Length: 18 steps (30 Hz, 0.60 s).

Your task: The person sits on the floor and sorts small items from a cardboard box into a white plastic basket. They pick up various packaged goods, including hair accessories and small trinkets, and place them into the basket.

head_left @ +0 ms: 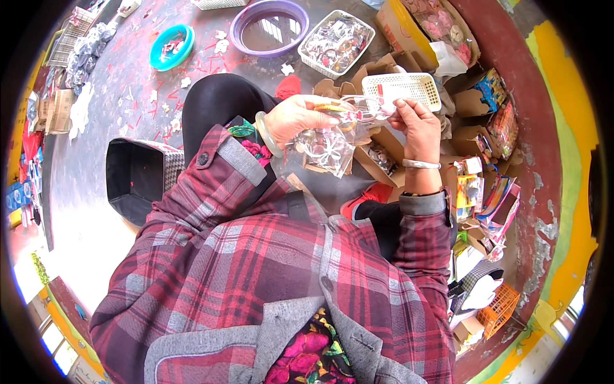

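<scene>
My left hand [297, 120] is closed around a small bunch of looped bands [361, 109] that look like hair ties, tan and whitish with small red and pink bits. The loops stretch across to my right hand [417, 125], whose thumb and fingertips are pinched together at their far end. What exactly sits between those fingertips is too small to tell. Just below my left hand is a clear plastic bag [327, 150] with white flower-like pieces inside. Whether that hand also grips the bag, I cannot tell.
Ahead stand a white basket [311, 59] of packaged trinkets, a purple basin [235, 32] and a turquoise bowl [153, 56]. A small cream basket [432, 96] is beyond my right hand. Open cartons [390, 150] crowd the right. At left sits a black fabric box [121, 182].
</scene>
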### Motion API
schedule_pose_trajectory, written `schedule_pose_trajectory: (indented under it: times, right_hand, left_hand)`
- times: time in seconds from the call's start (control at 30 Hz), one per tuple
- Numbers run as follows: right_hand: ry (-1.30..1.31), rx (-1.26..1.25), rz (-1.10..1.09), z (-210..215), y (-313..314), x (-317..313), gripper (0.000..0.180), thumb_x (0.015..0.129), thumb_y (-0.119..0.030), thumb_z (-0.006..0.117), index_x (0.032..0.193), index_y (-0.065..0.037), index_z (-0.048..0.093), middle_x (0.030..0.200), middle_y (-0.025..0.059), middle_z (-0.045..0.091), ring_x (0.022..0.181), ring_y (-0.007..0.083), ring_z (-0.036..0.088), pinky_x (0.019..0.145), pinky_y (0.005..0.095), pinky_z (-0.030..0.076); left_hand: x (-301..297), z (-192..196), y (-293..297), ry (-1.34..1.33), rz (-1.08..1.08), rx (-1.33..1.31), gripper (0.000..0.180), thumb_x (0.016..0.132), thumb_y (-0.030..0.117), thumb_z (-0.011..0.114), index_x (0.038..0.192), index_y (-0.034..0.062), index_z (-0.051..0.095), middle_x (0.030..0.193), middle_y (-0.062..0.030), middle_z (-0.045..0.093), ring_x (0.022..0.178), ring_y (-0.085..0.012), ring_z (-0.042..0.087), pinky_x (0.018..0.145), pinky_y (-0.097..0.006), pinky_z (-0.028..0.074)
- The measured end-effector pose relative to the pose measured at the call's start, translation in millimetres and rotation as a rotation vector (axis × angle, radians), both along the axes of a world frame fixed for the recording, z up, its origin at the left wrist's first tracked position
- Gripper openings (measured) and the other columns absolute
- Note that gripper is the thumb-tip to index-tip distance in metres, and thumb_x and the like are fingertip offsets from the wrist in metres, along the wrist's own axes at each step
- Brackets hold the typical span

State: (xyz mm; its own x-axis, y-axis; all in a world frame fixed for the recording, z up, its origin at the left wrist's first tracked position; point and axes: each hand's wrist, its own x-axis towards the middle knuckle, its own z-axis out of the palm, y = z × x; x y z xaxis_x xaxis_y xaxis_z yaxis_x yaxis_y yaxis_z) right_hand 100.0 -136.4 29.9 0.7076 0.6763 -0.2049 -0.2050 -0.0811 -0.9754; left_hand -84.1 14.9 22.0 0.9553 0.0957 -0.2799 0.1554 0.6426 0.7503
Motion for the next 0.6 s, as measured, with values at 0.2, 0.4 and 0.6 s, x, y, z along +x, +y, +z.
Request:
schedule_pose_trajectory:
  times: [0.2, 0.4, 0.6]
  right_hand:
    - [-0.078, 0.034, -0.026, 3.0, 1.9, -4.0, 0.011, 0.082, -0.011, 0.058, 0.083, 0.000, 0.060, 0.063, 0.0015, 0.057, 0.054, 0.0058, 0.051, 0.050, 0.0172, 0.040]
    - [0.041, 0.084, -0.185, -2.5, -3.1, 13.2, 0.011, 0.081, -0.012, 0.058, 0.081, -0.001, 0.059, 0.063, 0.0029, 0.058, 0.052, 0.0081, 0.052, 0.048, 0.0180, 0.041]
    - [0.191, 0.129, -0.218, -8.1, -11.2, 26.4, 0.012, 0.081, -0.013, 0.059, 0.081, -0.002, 0.057, 0.063, 0.0024, 0.056, 0.052, 0.0100, 0.053, 0.047, 0.0187, 0.042]
  left_hand:
    - [0.5, 7.3, 0.1, -0.066, -0.034, 0.041, 0.041, 0.079, 0.001, 0.054, 0.119, -0.0027, 0.045, 0.112, -0.0116, 0.054, 0.098, -0.0149, 0.055, 0.071, -0.022, 0.048]
    - [-0.9, -0.3, -0.4, -0.151, 0.040, -0.038, 0.038, 0.078, -0.001, 0.052, 0.116, -0.0037, 0.047, 0.115, -0.0122, 0.052, 0.104, -0.0186, 0.052, 0.087, -0.029, 0.042]
    - [-1.3, -18.8, 12.9, -0.109, 0.173, 0.184, 0.027, 0.064, -0.007, 0.043, 0.087, -0.0044, 0.055, 0.093, -0.0168, 0.059, 0.088, -0.0238, 0.057, 0.081, -0.032, 0.044]
